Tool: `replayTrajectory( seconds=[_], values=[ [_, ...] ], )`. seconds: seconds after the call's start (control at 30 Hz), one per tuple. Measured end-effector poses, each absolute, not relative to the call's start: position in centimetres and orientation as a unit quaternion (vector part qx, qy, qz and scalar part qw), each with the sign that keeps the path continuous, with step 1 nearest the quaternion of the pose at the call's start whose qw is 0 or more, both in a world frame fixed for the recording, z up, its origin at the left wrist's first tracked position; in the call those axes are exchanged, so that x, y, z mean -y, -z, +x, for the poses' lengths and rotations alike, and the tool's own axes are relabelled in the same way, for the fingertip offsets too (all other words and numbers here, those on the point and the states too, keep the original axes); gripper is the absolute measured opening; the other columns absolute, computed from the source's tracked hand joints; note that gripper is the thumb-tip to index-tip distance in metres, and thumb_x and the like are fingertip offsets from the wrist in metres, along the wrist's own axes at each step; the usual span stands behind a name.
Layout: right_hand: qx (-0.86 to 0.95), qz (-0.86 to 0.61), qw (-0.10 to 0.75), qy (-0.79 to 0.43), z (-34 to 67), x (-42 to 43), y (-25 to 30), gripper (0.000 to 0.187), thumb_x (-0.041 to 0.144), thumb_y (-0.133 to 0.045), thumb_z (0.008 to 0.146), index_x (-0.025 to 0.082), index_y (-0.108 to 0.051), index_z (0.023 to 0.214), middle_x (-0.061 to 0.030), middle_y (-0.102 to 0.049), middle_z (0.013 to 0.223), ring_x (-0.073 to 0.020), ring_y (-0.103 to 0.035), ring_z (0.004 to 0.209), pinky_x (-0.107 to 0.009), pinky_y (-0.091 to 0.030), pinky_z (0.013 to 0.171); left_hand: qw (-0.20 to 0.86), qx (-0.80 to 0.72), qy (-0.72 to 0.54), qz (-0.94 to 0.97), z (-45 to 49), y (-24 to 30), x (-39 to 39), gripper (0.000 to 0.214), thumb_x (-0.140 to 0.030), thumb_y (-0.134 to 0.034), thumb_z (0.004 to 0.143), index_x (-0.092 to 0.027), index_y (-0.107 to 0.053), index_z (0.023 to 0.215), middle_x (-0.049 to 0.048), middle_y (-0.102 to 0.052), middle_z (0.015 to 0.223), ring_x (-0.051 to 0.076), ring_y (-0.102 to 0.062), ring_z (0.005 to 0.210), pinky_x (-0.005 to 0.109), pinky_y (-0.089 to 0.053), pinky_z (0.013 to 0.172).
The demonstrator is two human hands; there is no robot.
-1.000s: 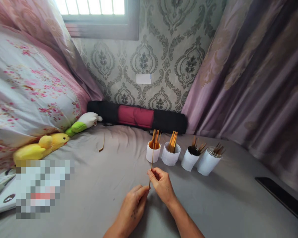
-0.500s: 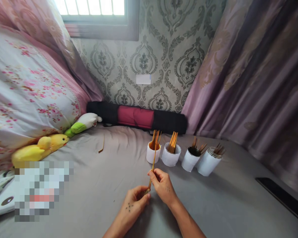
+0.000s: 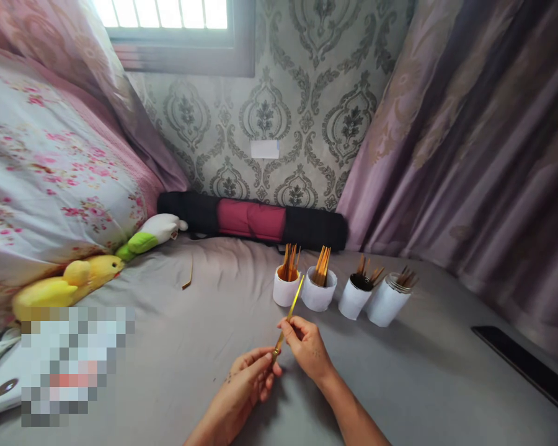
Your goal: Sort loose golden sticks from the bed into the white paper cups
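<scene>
A thin, shiny golden strip (image 3: 296, 298) runs slantwise between my hands, its free end pointing up toward the white containers. My right hand (image 3: 307, 347) pinches it around the middle. At its lower end, my left hand (image 3: 248, 378) grips it between thumb and fingers; part of that end is hidden. Just beyond stand a white-wrapped pot (image 3: 286, 291) with an orange inside and a wider white pot (image 3: 319, 296), both holding upright thin brown sticks. A similar bent strip (image 3: 188, 274) lies alone on the grey sheet (image 3: 167, 347).
To the right are a dark-mouthed white pot (image 3: 353, 300) and a white-wrapped glass jar (image 3: 387, 303), both with sticks. A black phone-like slab (image 3: 523, 365) lies far right. Plush toys (image 3: 69, 282) rest at left, near a partly blurred white object (image 3: 4, 387). A black-and-red roll (image 3: 251, 218) lies along the wall.
The strip has tilted rightward and turned, now showing a bright golden face. My left hand has rolled so its fingers show underneath. The camera view has shifted slightly.
</scene>
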State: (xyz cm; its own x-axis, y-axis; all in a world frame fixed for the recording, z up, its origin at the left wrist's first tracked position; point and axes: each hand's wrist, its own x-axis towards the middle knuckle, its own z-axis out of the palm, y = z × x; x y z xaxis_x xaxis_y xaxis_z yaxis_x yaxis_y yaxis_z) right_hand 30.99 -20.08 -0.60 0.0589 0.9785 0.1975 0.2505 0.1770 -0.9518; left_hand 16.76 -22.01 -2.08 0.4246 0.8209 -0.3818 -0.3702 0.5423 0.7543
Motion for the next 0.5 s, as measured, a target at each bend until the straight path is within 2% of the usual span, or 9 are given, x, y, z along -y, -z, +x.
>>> replayTrajectory(
  seconds=[0.1, 0.23, 0.5],
  values=[
    [0.571, -0.523, 0.517, -0.364, 31.3, 20.0, 0.4, 0.034, 0.044, -0.048, 0.076, 0.013, -0.061, 0.075, 0.0013, -0.049, 0.058, -0.0087, -0.041, 0.052, -0.02, -0.034, 0.049, 0.792, -0.386, -0.377, 0.285, 16.7, 2.2, 22.0, 0.032, -0.03, -0.062, 0.069, -0.01, -0.055, 0.094, 0.0036, -0.059, 0.066, 0.005, -0.045, 0.047, 0.016, -0.029, 0.04],
    [0.521, -0.538, 0.544, -0.378, 32.3, 19.9, -0.3, 0.037, 0.048, -0.048, 0.076, 0.013, -0.061, 0.08, 0.0033, -0.042, 0.052, -0.0071, -0.035, 0.044, -0.02, -0.028, 0.041, 0.793, -0.381, -0.375, 0.292, 16.6, 2.3, 22.0, 0.031, -0.031, -0.062, 0.069, -0.01, -0.055, 0.091, 0.0033, -0.058, 0.066, 0.005, -0.044, 0.048, 0.016, -0.028, 0.04],
    [0.427, -0.546, 0.616, -0.374, 34.8, 19.9, -2.8, 0.036, 0.05, -0.05, 0.073, 0.015, -0.058, 0.078, 0.0028, -0.044, 0.055, -0.0054, -0.032, 0.041, -0.018, -0.023, 0.037, 0.8, -0.389, -0.36, 0.281, 16.5, 2.2, 21.9, 0.031, -0.031, -0.063, 0.068, -0.012, -0.055, 0.091, 0.0028, -0.058, 0.066, 0.005, -0.046, 0.048, 0.016, -0.029, 0.041]
  ],
)
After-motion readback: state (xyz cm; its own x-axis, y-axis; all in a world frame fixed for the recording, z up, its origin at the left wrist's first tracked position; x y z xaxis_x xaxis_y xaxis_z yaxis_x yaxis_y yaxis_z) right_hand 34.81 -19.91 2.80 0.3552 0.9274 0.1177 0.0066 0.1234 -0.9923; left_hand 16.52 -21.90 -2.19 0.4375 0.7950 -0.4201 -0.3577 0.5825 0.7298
